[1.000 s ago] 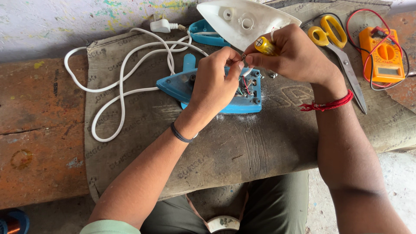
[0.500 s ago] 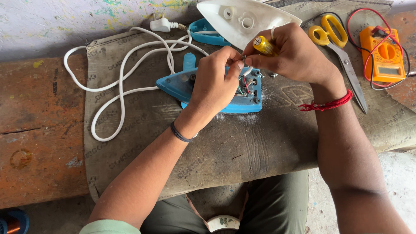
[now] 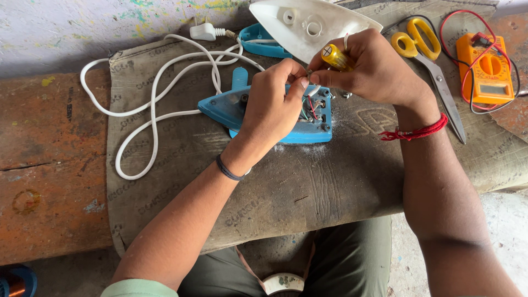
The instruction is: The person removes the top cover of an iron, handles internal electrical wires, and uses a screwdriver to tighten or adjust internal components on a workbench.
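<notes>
Mid-repair on the open blue iron base (image 3: 269, 118), lying mid-counter (image 3: 49, 181) on a grey mat (image 3: 308, 187), long axis left-right, tip pointing left. Left hand (image 3: 272, 107) with fingers pinched shut on its wiring. Right hand (image 3: 374, 69) wrapped around a yellow-handled screwdriver (image 3: 334, 57). Next, probably: steady tip placement on a terminal screw. Farther back: white cover (image 3: 308, 25).

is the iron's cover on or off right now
Off. The white cover lies apart behind the blue iron body, whose wires are exposed.
</notes>
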